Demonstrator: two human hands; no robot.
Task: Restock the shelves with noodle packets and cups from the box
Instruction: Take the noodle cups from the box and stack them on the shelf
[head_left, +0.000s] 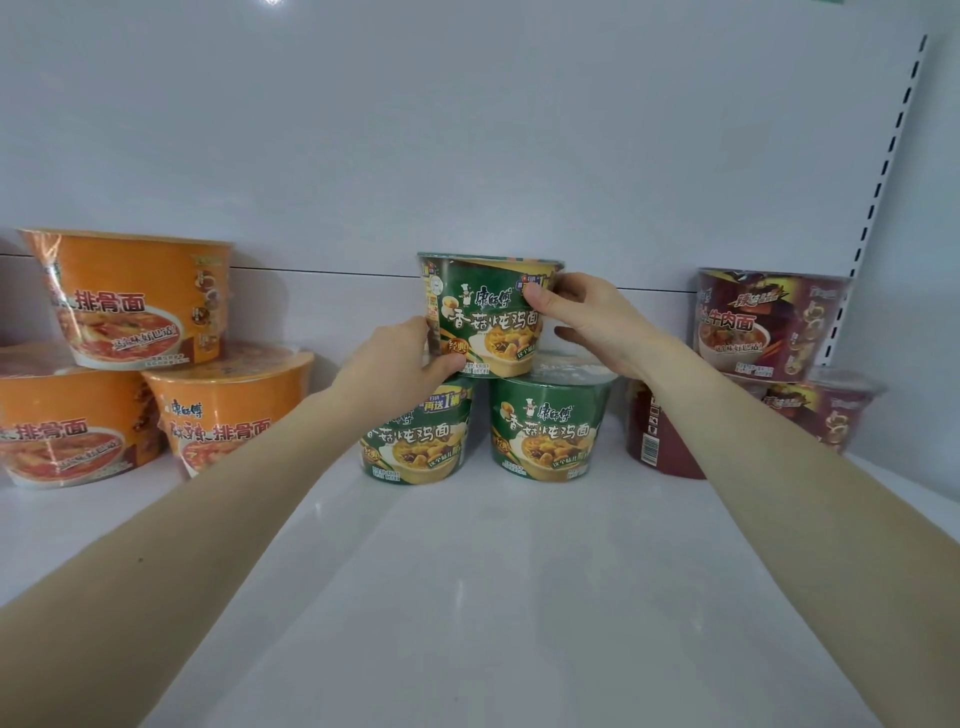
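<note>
cup (488, 312) in green wrap sits on two lower green cups (545, 431) on the shelf (467, 571). your left hand (400, 358) grips its lower side, your right hand (582, 317) its upper rim. probably light, thin-walled, slick film: hold both sides, squeeze gently.

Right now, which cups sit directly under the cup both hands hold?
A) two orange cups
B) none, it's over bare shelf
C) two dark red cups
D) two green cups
D: the held green cup, gripped by the left hand and the right hand, is over the gap between the lower-left green cup and the lower-right green cup.
</note>
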